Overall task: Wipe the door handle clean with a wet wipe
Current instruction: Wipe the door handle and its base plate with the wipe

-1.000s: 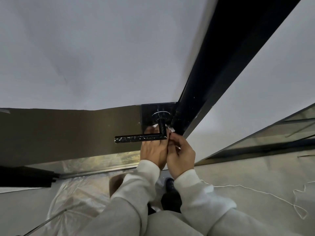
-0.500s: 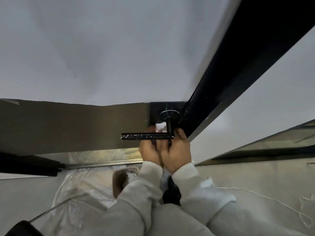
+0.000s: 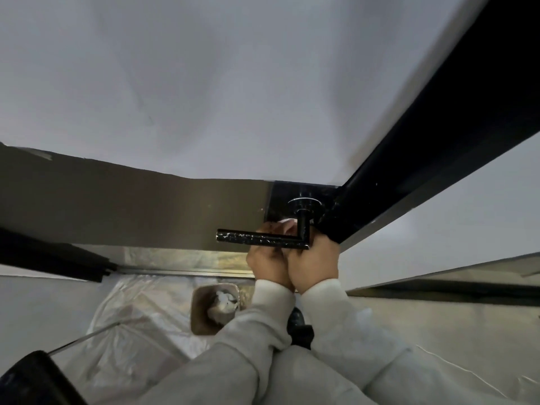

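A black lever door handle (image 3: 257, 238) sticks out from a round rose (image 3: 305, 203) on the dark door edge, with its bar pointing left. Both my hands are raised under the handle's bend. My left hand (image 3: 268, 264) and my right hand (image 3: 314, 266) press together around the neck. A white wet wipe (image 3: 287, 223) shows between the fingers, just left of the neck. Most of the wipe is hidden by the hands, and which fingers pinch it is unclear.
A small brown bin (image 3: 214, 309) with crumpled white wipes inside stands on the floor below my hands. Clear plastic sheeting (image 3: 131, 325) covers the floor to the left. The black door frame (image 3: 438, 135) runs up to the right. A dark object (image 3: 32, 378) sits at the bottom left corner.
My hands have closed together under the handle's bend, and the wipe has come up beside the neck. The view has tilted, so the handle now sits further right.
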### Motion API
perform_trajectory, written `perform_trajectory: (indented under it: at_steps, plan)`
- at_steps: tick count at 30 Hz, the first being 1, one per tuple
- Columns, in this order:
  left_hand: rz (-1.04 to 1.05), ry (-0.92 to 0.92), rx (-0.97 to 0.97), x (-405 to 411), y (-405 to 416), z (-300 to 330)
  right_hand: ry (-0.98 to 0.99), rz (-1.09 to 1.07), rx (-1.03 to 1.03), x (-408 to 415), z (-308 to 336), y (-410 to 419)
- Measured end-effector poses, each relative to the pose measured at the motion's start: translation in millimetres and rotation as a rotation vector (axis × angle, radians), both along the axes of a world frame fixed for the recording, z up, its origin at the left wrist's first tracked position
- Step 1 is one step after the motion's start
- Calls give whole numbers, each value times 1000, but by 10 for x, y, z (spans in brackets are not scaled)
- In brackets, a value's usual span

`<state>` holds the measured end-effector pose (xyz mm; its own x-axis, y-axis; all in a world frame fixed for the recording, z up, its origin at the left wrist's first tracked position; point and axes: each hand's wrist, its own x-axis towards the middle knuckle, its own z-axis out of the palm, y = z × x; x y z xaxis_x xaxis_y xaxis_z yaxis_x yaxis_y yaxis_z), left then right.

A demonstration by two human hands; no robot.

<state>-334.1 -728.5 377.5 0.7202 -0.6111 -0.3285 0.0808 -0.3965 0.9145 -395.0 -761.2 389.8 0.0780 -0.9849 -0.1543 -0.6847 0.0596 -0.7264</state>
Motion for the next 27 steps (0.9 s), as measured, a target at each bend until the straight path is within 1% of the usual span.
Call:
perform_trajectory:
  at_steps: [1, 2, 3, 5, 7, 9, 11, 14, 15, 17, 18, 20, 22, 25, 26, 27]
  plan:
    - [18, -31, 100, 9, -12, -4, 25, 22, 22, 5, 41, -14]
    - [61, -1, 161, 21, -19, 57, 45, 38, 27, 7, 78, -22]
    - [79, -1, 181, 32, -30, 91, 59, 50, 5, 1, 106, -19]
    - [107, 27, 151, 49, 4, 90, 52, 63, -108, -41, 134, 44]
    - [105, 56, 91, 75, 9, 91, 5, 67, -238, -74, 106, 119]
    - [80, 140, -50, 84, 19, 172, -35, 101, -303, -82, 55, 217]
    - [98, 271, -212, 103, 16, 168, -154, 88, -249, -82, 51, 282]
    - [41, 428, -371, 59, 58, 261, -507, 6, -56, -123, 104, 338]
    - [4, 488, -425, 38, 83, 298, -595, -12, -26, -143, 108, 341]
    - [-78, 566, -488, 19, 124, 311, -662, -53, -10, -204, 103, 342]
    - [-125, 577, -500, 47, 147, 277, -665, -90, -8, -230, 106, 348]
    - [-228, 527, -491, 159, 173, 188, -708, -179, 2, -264, 156, 342]
    - [-281, 533, -494, 342, 219, 99, -841, -265, 76, -250, 249, 342]
    - [-280, 755, -477, 638, 306, 53, -1107, -440, 287, -214, 410, 336]
    - [-289, 802, -498, 739, 361, 61, -1156, -460, 328, -201, 454, 331]
    - [-291, 841, -536, 825, 420, 85, -1159, -448, 331, -186, 472, 330]
